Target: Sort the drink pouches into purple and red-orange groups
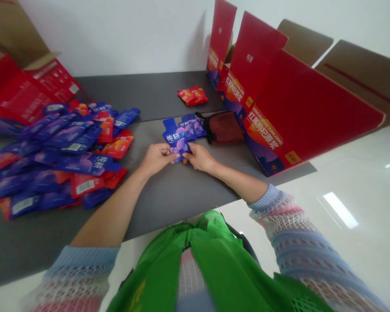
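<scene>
Desk (169, 195): dark grey, takes up most of the view, white wall behind, glossy white floor to the right.

Open cartons (299, 108): red, printed, standing along the right side of the desk with flaps up. Another red carton (22, 91) sits at far left behind the pile.

Pouch pile (58, 151): loose heap of blue and red flat pouches on the left of the desk, overlapping, no order to it.

Dark red mesh bag (224, 128): lies just beside the nearest carton, right of the held pouches.

Small red pouches (192, 95): a few, set apart further back on the desk.

Held stack, blue pouches (178, 134): fanned out at desk centre, just above the surface, between both hands; upper ends point away from the person.

Left hand (156, 157): fingers curled, thumb and fingertips pinched on the stack's lower left edge.
Right hand (199, 157): same, closed in a pinch on the lower right edge. The two hands nearly touch.

Judgement on the step: looks like squaring up a handful of blue pouches. To do it well:
- keep the pinch light so the pouches can slide against each other
- tap the bottom edges on the desk to align them
- keep the printed faces all one way
- tighten the grip only once the fan is closed, otherwise the back ones will slip out
</scene>
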A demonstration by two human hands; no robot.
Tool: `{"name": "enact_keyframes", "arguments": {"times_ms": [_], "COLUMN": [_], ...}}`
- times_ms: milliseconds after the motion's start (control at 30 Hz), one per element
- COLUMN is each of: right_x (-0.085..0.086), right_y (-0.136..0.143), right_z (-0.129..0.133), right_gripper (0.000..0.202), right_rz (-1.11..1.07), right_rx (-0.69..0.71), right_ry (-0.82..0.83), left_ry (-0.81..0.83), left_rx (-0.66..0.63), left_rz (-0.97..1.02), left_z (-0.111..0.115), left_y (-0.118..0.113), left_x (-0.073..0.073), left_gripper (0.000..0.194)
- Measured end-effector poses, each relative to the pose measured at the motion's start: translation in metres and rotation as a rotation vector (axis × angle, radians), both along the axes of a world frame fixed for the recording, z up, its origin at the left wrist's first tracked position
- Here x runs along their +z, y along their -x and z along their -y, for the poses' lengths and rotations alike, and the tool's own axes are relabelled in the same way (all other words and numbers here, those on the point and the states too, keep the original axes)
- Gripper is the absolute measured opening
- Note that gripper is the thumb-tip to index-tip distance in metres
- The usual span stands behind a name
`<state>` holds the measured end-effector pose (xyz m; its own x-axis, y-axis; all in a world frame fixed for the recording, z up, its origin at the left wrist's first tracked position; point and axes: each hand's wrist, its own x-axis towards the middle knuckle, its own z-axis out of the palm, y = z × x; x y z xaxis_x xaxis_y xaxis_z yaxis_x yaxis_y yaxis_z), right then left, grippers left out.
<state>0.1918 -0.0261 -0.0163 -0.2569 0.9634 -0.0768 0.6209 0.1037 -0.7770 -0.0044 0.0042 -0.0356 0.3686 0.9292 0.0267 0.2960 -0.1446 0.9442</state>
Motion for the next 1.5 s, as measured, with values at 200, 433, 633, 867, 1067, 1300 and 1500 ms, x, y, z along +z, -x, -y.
{"name": "enact_keyframes", "arguments": {"times_ms": [200,433,633,867,1067,1300,1500], "right_x": [0.005,-0.01,-0.022,0.0,-0.003,-0.004,0.0], "right_y": [0.004,0.004,0.009,0.011,0.009,0.012,0.017], "right_z": [0.01,0.001,0.004,0.009,0.004,0.002,0.009], "right_gripper": [0.038,0.041,0.032,0.019,0.029,0.044,0.046], "right_rz": [-0.287,-0.511,-0.495,-0.011,0.111,0.013,0.013], "right_rx": [0.23,0.239,0.172,-0.069,-0.214,-0.217,-0.227], "right_ry": [0.322,0.25,0.044,-0.206,-0.268,-0.22,-0.266], "left_ry": [0.051,0.016,-0.13,-0.266,-0.296,-0.268,-0.268], "left_rx": [-0.137,-0.2,-0.094,0.055,0.121,0.052,0.058], "left_rz": [0.129,0.07,-0.105,-0.65,-0.921,-0.608,-0.416], "left_z": [-0.004,0.002,0.005,-0.003,-0.002,-0.007,-0.01], "left_y": [0.025,0.019,0.018,0.017,0.002,0.02,0.025], "left_x": [0.011,0.01,0.01,0.018,0.024,0.012,0.002], "left_gripper": [0.044,0.039,0.029,0.03,0.03,0.03,0.029]}}
